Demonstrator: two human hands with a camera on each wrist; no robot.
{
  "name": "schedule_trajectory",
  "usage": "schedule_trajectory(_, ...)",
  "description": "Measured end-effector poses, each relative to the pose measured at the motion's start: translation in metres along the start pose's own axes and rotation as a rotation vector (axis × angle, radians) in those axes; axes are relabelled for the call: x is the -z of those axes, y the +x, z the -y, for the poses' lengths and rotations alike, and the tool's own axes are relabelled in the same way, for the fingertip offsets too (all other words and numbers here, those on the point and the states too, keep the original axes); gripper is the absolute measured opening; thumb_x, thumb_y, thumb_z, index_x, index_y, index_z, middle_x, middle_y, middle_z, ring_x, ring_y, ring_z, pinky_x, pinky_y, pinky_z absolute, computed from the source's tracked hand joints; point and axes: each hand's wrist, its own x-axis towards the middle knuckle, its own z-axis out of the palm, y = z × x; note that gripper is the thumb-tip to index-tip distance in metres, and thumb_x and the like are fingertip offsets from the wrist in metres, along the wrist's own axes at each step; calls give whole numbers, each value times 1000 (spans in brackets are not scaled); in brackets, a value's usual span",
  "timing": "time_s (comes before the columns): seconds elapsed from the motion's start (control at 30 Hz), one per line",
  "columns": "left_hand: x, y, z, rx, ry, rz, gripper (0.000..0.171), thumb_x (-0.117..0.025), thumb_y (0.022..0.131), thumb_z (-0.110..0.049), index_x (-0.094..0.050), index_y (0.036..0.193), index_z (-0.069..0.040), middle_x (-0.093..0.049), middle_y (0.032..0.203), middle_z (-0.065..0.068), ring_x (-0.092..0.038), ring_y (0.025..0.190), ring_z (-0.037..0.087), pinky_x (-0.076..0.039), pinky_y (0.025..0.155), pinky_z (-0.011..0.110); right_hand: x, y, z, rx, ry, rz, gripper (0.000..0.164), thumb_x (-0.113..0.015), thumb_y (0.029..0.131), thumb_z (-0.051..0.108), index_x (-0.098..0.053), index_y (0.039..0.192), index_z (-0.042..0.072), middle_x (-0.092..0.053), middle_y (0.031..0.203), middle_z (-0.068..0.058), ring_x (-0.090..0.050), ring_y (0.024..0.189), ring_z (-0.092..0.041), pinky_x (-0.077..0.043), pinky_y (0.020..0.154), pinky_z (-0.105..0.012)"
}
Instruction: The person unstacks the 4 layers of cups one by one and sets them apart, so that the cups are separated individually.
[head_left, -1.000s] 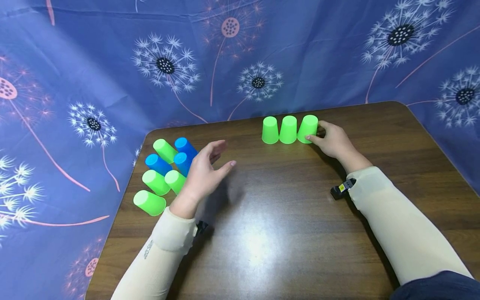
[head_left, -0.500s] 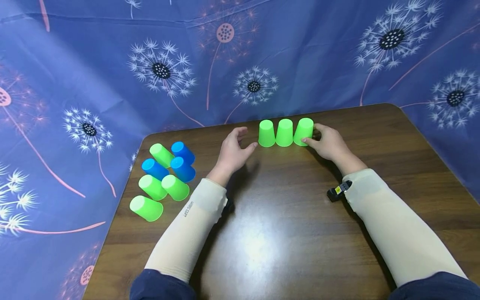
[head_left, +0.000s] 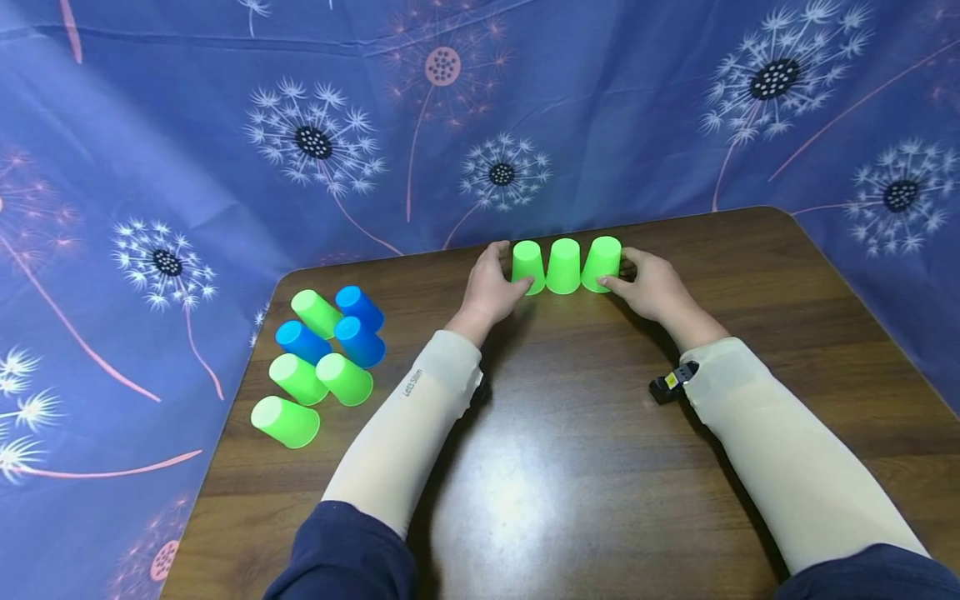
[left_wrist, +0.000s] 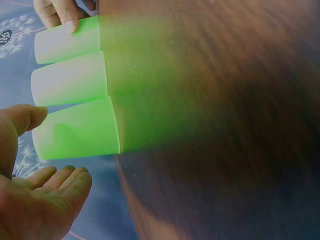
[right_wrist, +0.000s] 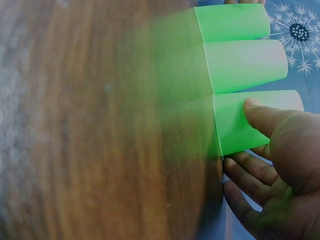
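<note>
Three green cups stand upside down in a row at the table's back edge: a left cup (head_left: pixel 528 265), a middle cup (head_left: pixel 564 267) and a right cup (head_left: pixel 602 263). My right hand (head_left: pixel 651 285) holds the right cup, its thumb (right_wrist: pixel 260 114) on the near side and the other fingers round the outer side. My left hand (head_left: pixel 492 287) is spread at the left cup. In the left wrist view its thumb (left_wrist: pixel 30 118) is at the cup's near side and its fingers (left_wrist: pixel 62 180) are apart from the wall, with a gap between.
On the table's left side stand several more upside-down cups, green ones such as the nearest green cup (head_left: pixel 285 422) and blue ones such as a blue cup (head_left: pixel 360 342). A blue patterned cloth (head_left: pixel 585 100) hangs right behind the brown table (head_left: pixel 570 467).
My left hand has moved from beside the left group of cups, right and away from me, up to the left cup of the row. The right hand has stayed at the right cup.
</note>
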Motion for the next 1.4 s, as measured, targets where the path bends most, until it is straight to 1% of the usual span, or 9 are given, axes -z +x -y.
schedule_trajectory(0.27,-8,9,-1,12,41,-45,70,-81,94,-30,-47,152,-8,-58,143,8,-55,133,24,-46,111,37,-2,2,5,23,3,-2,60,-73,100,42,-55,143,3,-65,126,-22,-60,119,-41,-48,99,-60)
schedule_trajectory(0.43,-12,12,0,5,39,-77,61,-80,96,-28,-53,147,-10,-64,136,6,-59,126,22,-48,108,35,-3,3,7,32,5,-2,59,-73,100,39,-55,142,2,-65,125,-22,-60,118,-40,-49,99,-59)
schedule_trajectory(0.57,-10,10,0,5,36,-104,54,-79,97,-28,-57,143,-12,-65,132,5,-61,123,22,-49,106,34,-3,3,7,33,5,-1,60,-73,100,40,-55,142,1,-65,126,-22,-60,118,-40,-49,99,-59)
schedule_trajectory(0.7,0,5,1,16,33,-117,52,-78,97,-29,-57,142,-12,-65,131,4,-61,123,22,-49,104,35,-2,3,7,24,4,7,63,-72,100,43,-54,144,2,-64,127,-22,-59,119,-41,-48,99,-60)
schedule_trajectory(0.83,14,-3,9,26,30,-132,53,-78,97,-31,-57,143,-13,-66,130,5,-62,122,23,-51,103,36,0,3,6,24,2,2,62,-72,100,43,-54,143,2,-64,127,-23,-59,120,-41,-48,100,-60)
schedule_trajectory(0.97,29,-13,27,38,7,-165,54,-78,97,-31,-57,143,-12,-67,130,7,-63,122,25,-51,103,39,1,3,6,33,8,-3,59,-73,100,39,-56,142,1,-65,126,-23,-60,119,-42,-48,99,-60)
schedule_trajectory(1.2,54,-41,56,84,-95,-213,54,-73,101,-26,-51,147,-9,-63,134,12,-61,123,28,-52,99,39,1,3,2,20,10,5,62,-73,100,41,-54,144,2,-65,127,-23,-60,119,-42,-48,100,-60)
schedule_trajectory(1.27,61,-48,63,97,-102,-239,54,-73,101,-25,-51,146,-7,-63,133,13,-60,122,28,-51,99,41,1,2,1,13,11,9,64,-73,100,43,-54,145,3,-64,128,-23,-59,120,-42,-48,100,-61)
schedule_trajectory(1.4,72,-57,73,150,-88,-278,55,-72,100,-27,-51,146,-7,-62,133,14,-59,120,29,-51,101,45,1,1,-1,4,11,18,66,-72,99,45,-53,146,3,-64,129,-23,-59,121,-42,-47,100,-61)
